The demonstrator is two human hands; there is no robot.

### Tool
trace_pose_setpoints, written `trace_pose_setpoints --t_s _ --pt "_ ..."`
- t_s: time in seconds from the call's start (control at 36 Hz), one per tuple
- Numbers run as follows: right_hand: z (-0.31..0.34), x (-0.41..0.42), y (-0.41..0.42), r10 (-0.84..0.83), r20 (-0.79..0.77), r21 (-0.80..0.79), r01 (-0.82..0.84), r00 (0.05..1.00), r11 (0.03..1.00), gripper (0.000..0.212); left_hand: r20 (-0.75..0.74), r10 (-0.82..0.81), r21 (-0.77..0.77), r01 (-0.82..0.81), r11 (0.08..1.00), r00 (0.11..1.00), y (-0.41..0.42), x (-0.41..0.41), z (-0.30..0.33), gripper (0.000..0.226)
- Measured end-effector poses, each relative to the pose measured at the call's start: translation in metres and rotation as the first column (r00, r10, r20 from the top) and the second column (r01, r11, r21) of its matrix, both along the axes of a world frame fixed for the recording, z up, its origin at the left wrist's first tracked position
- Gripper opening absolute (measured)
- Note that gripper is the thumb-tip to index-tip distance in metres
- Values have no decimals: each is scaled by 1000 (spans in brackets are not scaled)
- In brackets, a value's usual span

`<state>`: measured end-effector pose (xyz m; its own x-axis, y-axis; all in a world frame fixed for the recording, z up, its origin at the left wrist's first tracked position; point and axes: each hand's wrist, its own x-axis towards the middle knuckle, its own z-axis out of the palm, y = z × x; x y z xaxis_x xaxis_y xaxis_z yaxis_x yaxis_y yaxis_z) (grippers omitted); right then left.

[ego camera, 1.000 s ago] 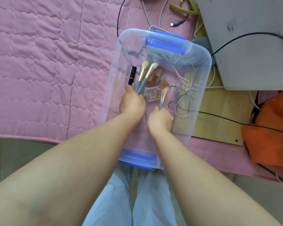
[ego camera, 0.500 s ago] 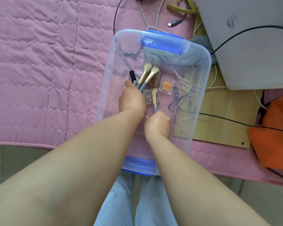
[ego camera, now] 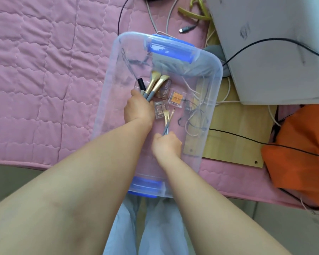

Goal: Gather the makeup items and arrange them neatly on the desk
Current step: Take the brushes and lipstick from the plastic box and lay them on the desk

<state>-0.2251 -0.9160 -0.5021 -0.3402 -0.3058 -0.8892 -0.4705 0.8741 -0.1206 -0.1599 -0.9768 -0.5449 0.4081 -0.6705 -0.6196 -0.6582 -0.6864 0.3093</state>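
Both hands are inside a clear plastic bin (ego camera: 107, 100) with blue handles, which rests on a pink quilt. My left hand (ego camera: 138, 108) is shut on two large gold-ferruled makeup brushes (ego camera: 156, 83) and a black tube (ego camera: 141, 84). My right hand (ego camera: 166, 143) is shut on two small thin brushes (ego camera: 167, 120), tips pointing away from me. On the bin floor lie a brown compact (ego camera: 164, 89), an orange eyeshadow pot (ego camera: 177, 97) and a glittery pot (ego camera: 160, 109), close between the hands.
White and dark cables (ego camera: 195, 118) lie tangled in the bin's right side. A grey laptop (ego camera: 273, 48) sits at the upper right on a wooden board (ego camera: 234, 137). Orange cloth (ego camera: 302, 146) lies at the right. A pink quilt (ego camera: 44, 74) spreads left.
My right hand has pulled back toward me and now holds two small brushes instead of one. The left hand keeps its brushes, shifted slightly.
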Motion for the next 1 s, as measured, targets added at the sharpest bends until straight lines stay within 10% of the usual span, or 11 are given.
trace_pose_setpoints --t_s 0.47,1.0 --pt "-8 5 9 -434 162 -186 459 886 868 29 -99 26 14 -25 1000 995 5 0 7 36" --pt "108 1 29 -355 311 -243 435 882 867 33 -469 99 -117 -173 978 878 52 23 158 24"
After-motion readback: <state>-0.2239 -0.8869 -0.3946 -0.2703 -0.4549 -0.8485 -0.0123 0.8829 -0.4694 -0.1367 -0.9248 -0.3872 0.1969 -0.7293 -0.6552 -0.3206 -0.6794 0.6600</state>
